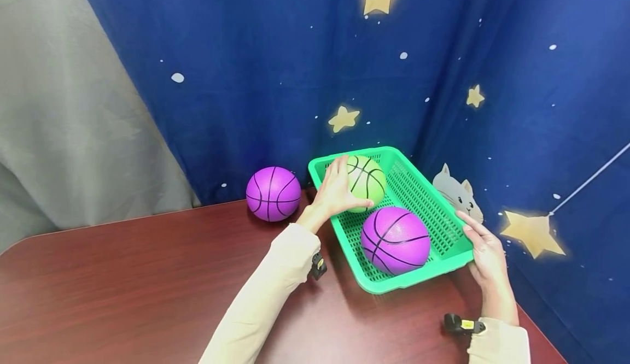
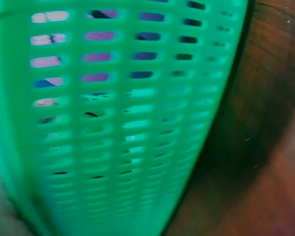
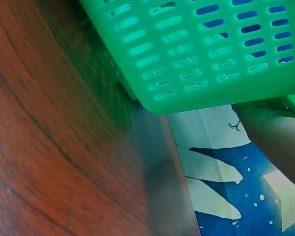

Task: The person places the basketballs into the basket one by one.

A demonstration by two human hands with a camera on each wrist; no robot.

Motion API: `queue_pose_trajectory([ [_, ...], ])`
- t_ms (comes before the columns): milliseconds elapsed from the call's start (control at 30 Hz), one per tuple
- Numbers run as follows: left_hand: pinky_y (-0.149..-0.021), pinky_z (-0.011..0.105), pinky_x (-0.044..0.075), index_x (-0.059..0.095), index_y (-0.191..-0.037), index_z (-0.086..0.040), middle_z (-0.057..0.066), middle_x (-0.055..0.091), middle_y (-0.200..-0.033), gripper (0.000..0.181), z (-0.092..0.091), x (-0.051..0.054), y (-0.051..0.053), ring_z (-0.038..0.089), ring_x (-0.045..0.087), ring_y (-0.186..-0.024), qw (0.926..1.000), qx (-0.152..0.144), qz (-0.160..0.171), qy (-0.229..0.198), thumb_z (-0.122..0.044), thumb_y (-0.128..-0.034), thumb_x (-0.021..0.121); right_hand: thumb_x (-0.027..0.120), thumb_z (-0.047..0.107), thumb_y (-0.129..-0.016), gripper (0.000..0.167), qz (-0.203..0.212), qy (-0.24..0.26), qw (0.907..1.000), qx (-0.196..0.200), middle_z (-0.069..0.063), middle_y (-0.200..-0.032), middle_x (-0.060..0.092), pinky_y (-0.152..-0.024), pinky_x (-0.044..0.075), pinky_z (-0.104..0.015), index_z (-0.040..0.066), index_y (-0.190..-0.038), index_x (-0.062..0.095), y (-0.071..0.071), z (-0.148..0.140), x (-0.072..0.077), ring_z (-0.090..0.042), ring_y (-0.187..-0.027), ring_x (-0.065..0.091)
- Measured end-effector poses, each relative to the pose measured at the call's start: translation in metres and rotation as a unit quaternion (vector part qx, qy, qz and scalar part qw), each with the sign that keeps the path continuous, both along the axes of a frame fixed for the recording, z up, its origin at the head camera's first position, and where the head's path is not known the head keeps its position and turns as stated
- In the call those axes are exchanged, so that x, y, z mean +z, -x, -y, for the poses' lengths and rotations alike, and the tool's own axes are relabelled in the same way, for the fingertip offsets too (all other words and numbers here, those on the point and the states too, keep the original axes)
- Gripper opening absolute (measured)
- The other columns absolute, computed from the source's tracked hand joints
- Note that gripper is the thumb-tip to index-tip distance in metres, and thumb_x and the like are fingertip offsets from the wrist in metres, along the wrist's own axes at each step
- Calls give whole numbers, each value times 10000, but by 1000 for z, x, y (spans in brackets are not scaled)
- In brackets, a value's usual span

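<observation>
A green plastic basket with slotted walls stands at the right of the table. Inside its far left part is a yellow-green ball with black basketball lines; my left hand holds it, fingers over its left side and thumb along its near side. A larger purple basketball lies in the basket's near part. My right hand grips the basket's rim at the near right corner. The left wrist view is filled by the basket wall, which hides the left fingers. In the right wrist view, part of my hand meets the basket corner.
Another purple basketball sits on the brown wooden table, left of the basket. Behind the table hang a blue curtain with stars and a grey curtain. The table's right edge runs close to the basket.
</observation>
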State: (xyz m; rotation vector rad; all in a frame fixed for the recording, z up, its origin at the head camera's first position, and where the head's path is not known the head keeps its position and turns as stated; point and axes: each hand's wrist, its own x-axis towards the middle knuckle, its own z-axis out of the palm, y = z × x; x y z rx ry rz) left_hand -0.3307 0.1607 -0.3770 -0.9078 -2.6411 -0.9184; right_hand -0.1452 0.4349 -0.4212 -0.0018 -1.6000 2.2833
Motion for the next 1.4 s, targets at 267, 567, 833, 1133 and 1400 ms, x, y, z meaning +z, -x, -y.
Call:
queue_pose_trajectory([
  [267,-1040,393,304,178,-1461,-56,147,288,-1457,1274,7,-8,-1,269,300,-1322,9960,-133,104,873,-648,-516,792,459,54,-972,326,-61,-124,9999,70,-41,-1035,666,-696,519,-295,52,-1278,569,-1,3,0,-154,-870,666],
  [567,-1106,340,126,55,-1466,36,203,102,-1521,1078,14,2,5,277,88,-1400,9864,-883,462,1304,-614,-793,590,452,29,-969,322,-165,45,9998,135,-46,-1046,661,-702,517,-286,46,-1263,581,0,2,-2,-155,-868,667],
  [833,-1104,370,136,147,-1487,-56,109,111,-1542,828,57,27,10,216,90,-1403,9921,-1048,676,-155,-476,-893,543,453,24,-967,319,-151,69,9998,133,-34,-1036,660,-687,520,-283,58,-1249,598,-3,-3,-2,-148,-848,669],
  [1133,-1063,555,150,109,-1507,-182,174,191,-1508,924,137,27,21,350,143,-1377,9982,-366,139,448,-466,-818,656,455,20,-966,317,-232,206,9993,197,-39,-1051,654,-707,517,-283,56,-1244,601,-2,-6,-1,-150,-868,665],
  [1400,-958,643,273,244,-1471,-126,237,215,-1462,1075,165,-7,25,391,169,-1339,9941,472,170,958,-498,-632,803,462,27,-964,315,-169,187,9995,203,-37,-1046,660,-711,514,-286,57,-1246,599,0,-2,-2,-149,-870,665],
])
